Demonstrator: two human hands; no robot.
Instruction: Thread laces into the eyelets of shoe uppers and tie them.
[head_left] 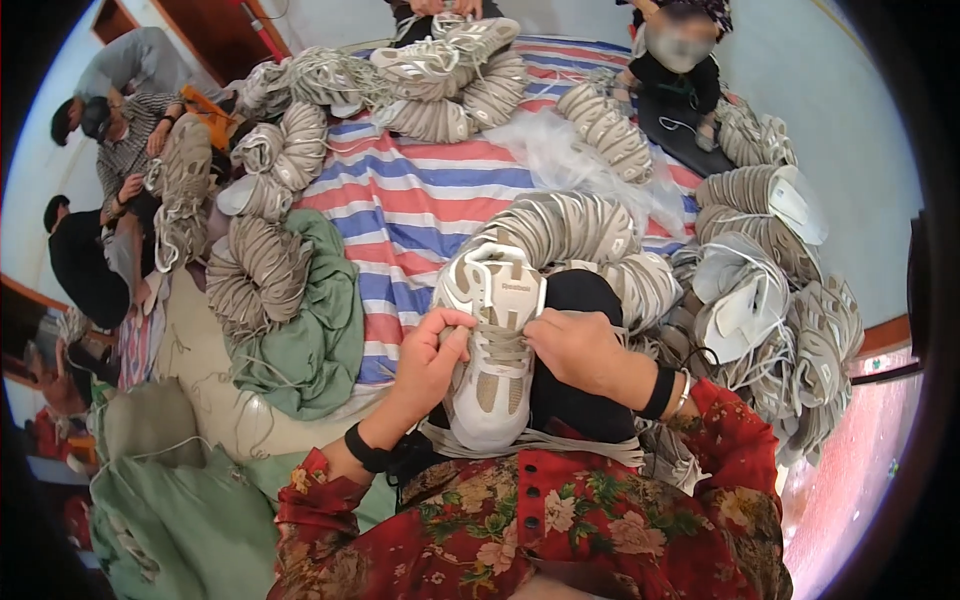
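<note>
On our lap we grip a beige-and-white sneaker, left hand and right hand both pinching its laces, stacked shoes just beyond on striped tarp.

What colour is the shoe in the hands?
White and beige shoe, seen in the head view.

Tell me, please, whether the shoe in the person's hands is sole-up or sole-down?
Sole-down. The shoe shows its laced top and tongue to the camera, while the left hand and right hand pinch the laces from either side.
</note>
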